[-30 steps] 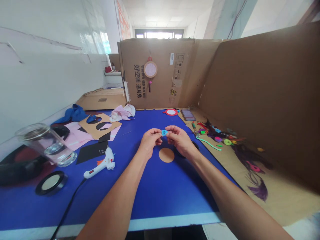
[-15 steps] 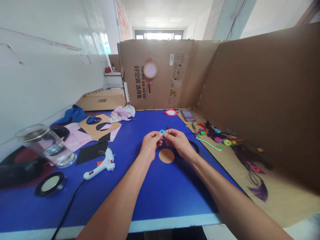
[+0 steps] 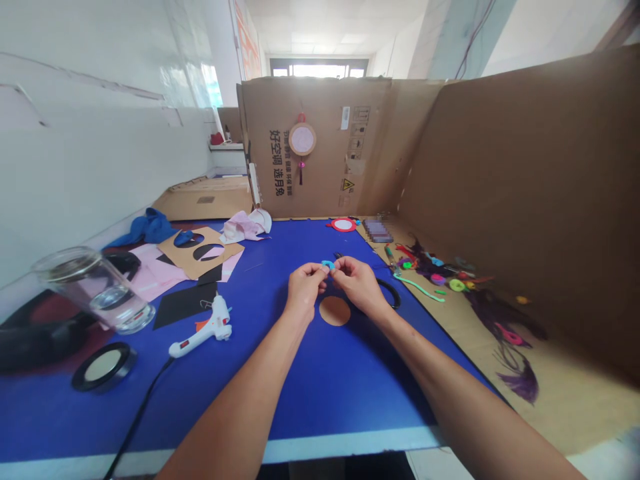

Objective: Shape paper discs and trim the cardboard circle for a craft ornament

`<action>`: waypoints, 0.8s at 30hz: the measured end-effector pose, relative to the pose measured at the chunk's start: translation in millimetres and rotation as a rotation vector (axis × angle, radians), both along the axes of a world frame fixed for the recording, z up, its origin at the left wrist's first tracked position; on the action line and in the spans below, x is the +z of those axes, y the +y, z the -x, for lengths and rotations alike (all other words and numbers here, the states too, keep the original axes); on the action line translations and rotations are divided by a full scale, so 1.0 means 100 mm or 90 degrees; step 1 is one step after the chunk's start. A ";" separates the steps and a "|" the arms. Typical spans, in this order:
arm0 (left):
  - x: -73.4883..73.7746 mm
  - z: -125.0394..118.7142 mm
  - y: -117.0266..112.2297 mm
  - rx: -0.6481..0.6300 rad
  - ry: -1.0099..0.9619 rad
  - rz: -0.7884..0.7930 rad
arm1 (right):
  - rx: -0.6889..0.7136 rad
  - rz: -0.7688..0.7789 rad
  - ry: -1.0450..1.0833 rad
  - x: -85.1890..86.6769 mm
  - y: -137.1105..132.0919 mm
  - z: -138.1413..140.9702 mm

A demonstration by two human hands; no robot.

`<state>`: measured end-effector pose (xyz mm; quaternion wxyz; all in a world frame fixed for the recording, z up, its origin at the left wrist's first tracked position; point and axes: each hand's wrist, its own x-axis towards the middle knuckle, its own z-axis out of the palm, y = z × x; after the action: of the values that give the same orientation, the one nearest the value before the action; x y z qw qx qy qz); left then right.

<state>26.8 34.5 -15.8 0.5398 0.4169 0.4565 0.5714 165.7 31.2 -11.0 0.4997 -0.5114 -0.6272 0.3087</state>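
Note:
Both of my hands meet over the middle of the blue table. My left hand and my right hand each pinch a small light-blue ring-shaped piece between fingertips, holding it just above the tabletop. Directly below the hands lies a brown cardboard disc. A thin black ring lies partly behind my right wrist.
A white glue gun with a black cord lies left of my arms. A glass jar lies on its side at far left, near a black-rimmed disc. Cardboard walls enclose the back and right. Coloured craft bits and feathers lie at right.
The blue piece has turned edge-on between the fingertips and both hands have shifted slightly. Nothing else on the table moved.

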 end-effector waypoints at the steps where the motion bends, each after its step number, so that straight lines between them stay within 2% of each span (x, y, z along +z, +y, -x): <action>1: 0.00 0.00 0.00 -0.003 0.005 -0.006 | -0.010 -0.008 -0.020 0.01 -0.01 0.00; 5: 0.01 0.01 -0.01 -0.033 0.011 -0.005 | -0.021 -0.018 -0.020 0.04 -0.02 0.00; 9: 0.03 0.02 0.00 -0.049 -0.019 0.047 | 0.065 0.056 0.148 0.04 0.01 0.01; 11: 0.03 0.02 0.01 -0.045 -0.030 0.064 | 0.104 0.066 0.180 0.04 0.01 0.01; 15: 0.04 0.02 0.01 -0.042 -0.025 0.062 | 0.139 0.035 0.144 0.06 -0.02 0.01; 19: 0.04 0.02 -0.01 0.002 0.032 0.000 | 0.148 0.037 0.132 0.07 -0.04 0.01; 24: 0.04 0.02 -0.03 0.016 0.093 -0.028 | 0.102 0.039 0.141 0.04 -0.01 0.00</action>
<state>25.3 31.6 -11.4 0.4887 0.4637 0.4870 0.5559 165.7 30.3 -7.5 0.5239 -0.4373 -0.5973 0.4214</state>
